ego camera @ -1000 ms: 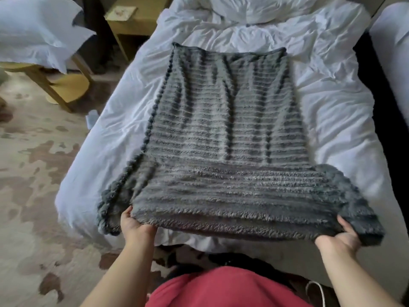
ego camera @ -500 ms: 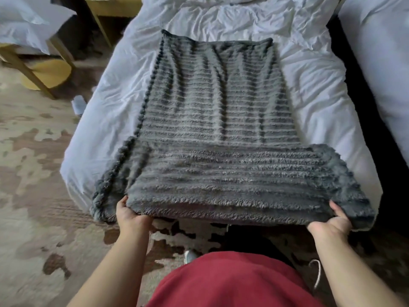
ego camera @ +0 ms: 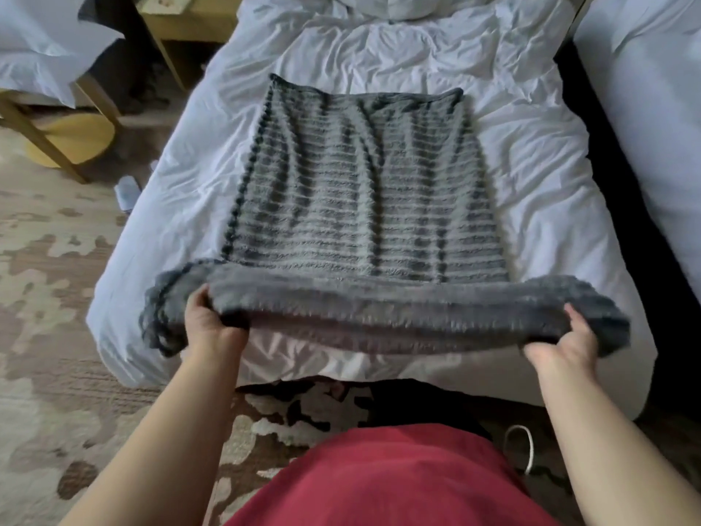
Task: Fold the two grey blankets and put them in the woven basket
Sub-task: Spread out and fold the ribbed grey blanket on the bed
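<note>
Gripping grey blanket (ego camera: 360, 206) near edge, left hand (ego camera: 206, 322), right hand (ego camera: 565, 341), arms outstretched

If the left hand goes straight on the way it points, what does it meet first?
Probably the flat part of the grey blanket on the bed, just beyond the edge that the left hand grips; depth is unclear.

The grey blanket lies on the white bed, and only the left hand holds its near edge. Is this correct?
No. In the head view the right hand grips the near edge too, as the left hand does. The grey blanket does lie on the white bed.
</note>
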`<state>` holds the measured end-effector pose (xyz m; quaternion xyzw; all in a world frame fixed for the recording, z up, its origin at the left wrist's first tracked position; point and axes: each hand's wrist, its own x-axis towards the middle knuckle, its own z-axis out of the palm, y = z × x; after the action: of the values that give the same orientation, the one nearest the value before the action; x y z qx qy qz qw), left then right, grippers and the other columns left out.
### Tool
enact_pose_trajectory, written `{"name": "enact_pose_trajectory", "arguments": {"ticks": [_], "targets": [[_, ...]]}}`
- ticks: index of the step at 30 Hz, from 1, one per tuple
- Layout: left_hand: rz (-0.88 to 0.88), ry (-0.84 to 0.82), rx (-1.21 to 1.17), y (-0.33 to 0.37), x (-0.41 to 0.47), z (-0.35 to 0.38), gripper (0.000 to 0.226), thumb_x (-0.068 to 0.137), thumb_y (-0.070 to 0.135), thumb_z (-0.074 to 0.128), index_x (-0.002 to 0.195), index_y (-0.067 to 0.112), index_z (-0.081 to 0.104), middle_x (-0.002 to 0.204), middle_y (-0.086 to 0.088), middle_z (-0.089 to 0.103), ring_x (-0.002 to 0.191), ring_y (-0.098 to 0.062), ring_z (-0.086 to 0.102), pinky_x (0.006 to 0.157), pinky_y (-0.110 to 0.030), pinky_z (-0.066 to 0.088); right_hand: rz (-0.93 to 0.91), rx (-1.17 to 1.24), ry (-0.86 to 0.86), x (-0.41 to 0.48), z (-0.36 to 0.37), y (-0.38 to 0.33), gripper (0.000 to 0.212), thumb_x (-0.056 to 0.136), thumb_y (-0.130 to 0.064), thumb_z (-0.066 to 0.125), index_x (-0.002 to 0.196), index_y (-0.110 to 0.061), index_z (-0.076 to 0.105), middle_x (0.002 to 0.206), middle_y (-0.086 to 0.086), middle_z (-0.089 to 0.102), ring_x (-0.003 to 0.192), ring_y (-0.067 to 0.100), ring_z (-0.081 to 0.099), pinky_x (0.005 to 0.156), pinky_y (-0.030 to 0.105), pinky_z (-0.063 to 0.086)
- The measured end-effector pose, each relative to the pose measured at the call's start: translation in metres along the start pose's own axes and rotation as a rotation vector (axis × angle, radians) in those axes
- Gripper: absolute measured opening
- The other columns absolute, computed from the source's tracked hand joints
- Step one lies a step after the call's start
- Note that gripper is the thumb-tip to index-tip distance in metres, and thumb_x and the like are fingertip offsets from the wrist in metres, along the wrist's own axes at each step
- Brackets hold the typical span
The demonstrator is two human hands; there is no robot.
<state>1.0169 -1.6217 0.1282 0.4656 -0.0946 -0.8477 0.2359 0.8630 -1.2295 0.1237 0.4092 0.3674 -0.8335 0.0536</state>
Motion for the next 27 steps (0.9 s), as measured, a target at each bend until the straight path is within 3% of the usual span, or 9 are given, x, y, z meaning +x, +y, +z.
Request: {"name": "enact_pose_trajectory", "arguments": {"ticks": [3,5,7,9,11,13,17,22,27], "targets": [[0.150,-0.097,0.210,0.004,0.026,0.049,0.014,0.092,0.033,0.049,0.090,0.026,0.061,0.112,0.007,0.062,0.114,-0.014,0.057,0.092,-0.033,0.043,-0.002,-0.027,-0.164,0.030,0.058,-0.008,0.037,0.089,-0.034,0.053,0.124,-0.023,0.052,0.121,0.003,0.059,0.118,0.023,0.053,0.099,0.035,0.041],[0.133,-0.146,0.538,-0.007,0.047,0.071,0.019,0.098,0.034,0.040,0.090,0.027,0.055,0.110,0.008,0.059,0.136,-0.022,0.040,0.091,-0.034,0.036,0.053,-0.352,-0.199,0.056,0.087,0.003,0.048,0.099,-0.036,0.039,0.146,-0.023,0.035,0.144,0.003,0.046,0.138,0.023,0.036,0.113,0.039,0.025],[0.117,-0.102,0.951,-0.027,0.072,0.079,0.020,0.099,0.031,0.043,0.115,0.027,0.054,0.130,0.000,0.054,0.138,-0.026,0.035,0.092,-0.035,0.034,0.061,-0.825,-0.169,0.084,0.103,0.025,0.052,0.101,-0.036,0.040,0.150,-0.024,0.029,0.154,0.000,0.034,0.143,0.021,0.028,0.116,0.038,0.019],[0.097,-0.002,1.172,-0.047,0.094,0.079,0.045,0.095,0.029,0.053,0.139,0.024,0.046,0.133,-0.005,0.054,0.123,-0.025,0.049,0.092,-0.036,0.037,0.040,-1.175,-0.167,0.107,0.108,0.044,0.053,0.099,-0.033,0.048,0.149,-0.024,0.033,0.154,-0.001,0.034,0.141,0.022,0.032,0.115,0.036,0.022],[0.040,0.090,1.185,-0.062,0.109,0.078,0.050,0.092,0.030,0.058,0.140,0.027,0.047,0.092,-0.002,0.057,0.082,-0.017,0.052,0.071,-0.031,0.038,0.050,-1.344,-0.202,0.128,0.112,0.054,0.051,0.098,-0.030,0.051,0.147,-0.024,0.038,0.152,0.000,0.038,0.138,0.024,0.036,0.111,0.036,0.027],[0.018,0.176,1.143,-0.070,0.122,0.078,0.045,0.091,0.030,0.059,0.135,0.027,0.052,0.080,0.003,0.050,0.071,-0.011,0.042,0.065,-0.028,0.034,0.056,-1.429,-0.216,0.147,0.121,0.059,0.049,0.098,-0.028,0.050,0.145,-0.020,0.041,0.150,0.003,0.041,0.136,0.025,0.039,0.108,0.036,0.029],[0.013,0.275,1.057,-0.076,0.135,0.080,0.040,0.093,0.030,0.057,0.131,0.018,0.054,0.129,-0.004,0.055,0.109,-0.020,0.049,0.083,-0.033,0.040,0.027,-1.777,-0.138,0.172,0.151,0.064,0.039,0.094,-0.020,0.049,0.129,-0.002,0.055,0.135,0.019,0.054,0.121,0.035,0.050,0.098,0.036,0.040],[0.180,0.527,1.124,-0.057,0.143,0.072,0.067,0.087,0.034,0.063,0.145,0.016,0.035,0.141,-0.019,0.047,0.126,-0.037,0.046,0.101,-0.045,0.040,-0.156,-2.028,-0.179,0.167,0.211,0.085,0.022,0.090,-0.021,0.048,0.104,-0.006,0.056,0.124,0.021,0.058,0.098,0.032,0.056,0.074,0.031,0.039],[0.391,0.533,1.341,-0.011,0.163,0.064,0.080,0.082,0.037,0.071,0.147,0.010,0.032,0.148,-0.011,0.041,0.134,-0.027,0.040,0.109,-0.038,0.033,-0.275,-2.133,-0.453,0.147,0.287,0.152,0.041,0.093,-0.024,0.048,0.132,-0.011,0.050,0.136,0.014,0.046,0.109,0.030,0.054,0.083,0.033,0.046]]}}
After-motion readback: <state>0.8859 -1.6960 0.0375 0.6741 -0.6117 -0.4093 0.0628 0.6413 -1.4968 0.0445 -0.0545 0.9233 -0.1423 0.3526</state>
